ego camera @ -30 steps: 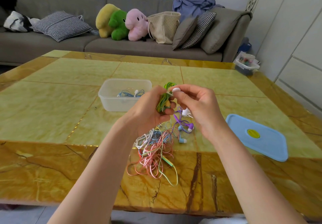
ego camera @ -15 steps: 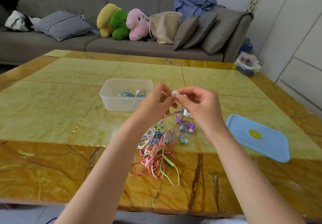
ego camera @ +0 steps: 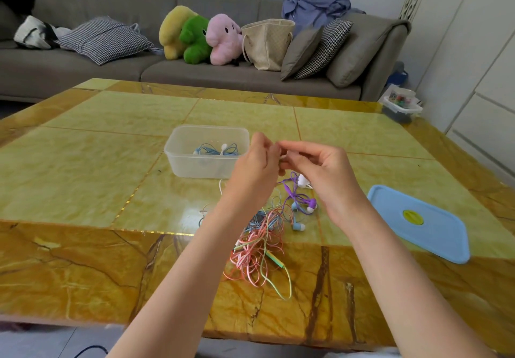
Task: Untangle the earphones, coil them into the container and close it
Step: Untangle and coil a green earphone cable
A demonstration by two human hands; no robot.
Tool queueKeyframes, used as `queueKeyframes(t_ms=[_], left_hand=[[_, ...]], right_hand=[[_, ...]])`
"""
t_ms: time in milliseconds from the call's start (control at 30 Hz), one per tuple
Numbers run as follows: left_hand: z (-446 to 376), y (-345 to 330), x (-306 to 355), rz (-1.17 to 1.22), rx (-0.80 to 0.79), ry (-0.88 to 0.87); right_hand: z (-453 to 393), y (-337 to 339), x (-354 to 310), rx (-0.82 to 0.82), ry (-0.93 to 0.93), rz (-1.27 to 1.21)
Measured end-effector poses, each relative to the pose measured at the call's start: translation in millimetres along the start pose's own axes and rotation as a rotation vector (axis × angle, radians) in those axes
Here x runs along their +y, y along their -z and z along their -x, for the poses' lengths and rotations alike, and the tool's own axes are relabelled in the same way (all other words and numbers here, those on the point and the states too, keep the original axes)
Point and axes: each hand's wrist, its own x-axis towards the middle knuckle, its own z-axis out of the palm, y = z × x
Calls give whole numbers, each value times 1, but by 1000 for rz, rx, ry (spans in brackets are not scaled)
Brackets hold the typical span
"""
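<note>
My left hand (ego camera: 252, 165) and right hand (ego camera: 323, 171) meet fingertip to fingertip above the table, just right of the clear plastic container (ego camera: 178, 137). Both are pinched shut; the green earphones they grip are hidden behind the fingers. A coiled blue pair of earphones (ego camera: 216, 150) lies inside the container. Below my hands a tangle of pink, blue and white cords (ego camera: 259, 243) is spread on the table, with purple earbuds (ego camera: 302, 201) at its right and a green-yellow cord (ego camera: 289, 282) trailing towards me. The blue lid (ego camera: 434, 235) lies flat at the right.
The marble table (ego camera: 83, 179) runs from the near edge to a grey sofa (ego camera: 83, 76) with cushions, plush toys and a beige bag. A small plastic box (ego camera: 401, 107) stands beyond the far right corner. White cabinets line the right wall.
The green coil visible in my left hand a second ago is now covered by the fingers. Both hands have risen slightly and drawn closer to the container.
</note>
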Motion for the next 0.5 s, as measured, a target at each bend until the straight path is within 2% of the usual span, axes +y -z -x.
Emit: queueKeyframes(t_ms=[100,233,333,500], left_hand=[[-3,-2,2,106,165,34],[-5,0,6,463,203,187],[-6,3,5,645,122,281],[-4,11,-3,809,-121,329]], right_hand=[[1,-5,-3,101,12,-89],[0,-11,-2,179,-35,-234],[-2,-8,1,142,-132,-321],[-7,2,7,58,-268,-448]])
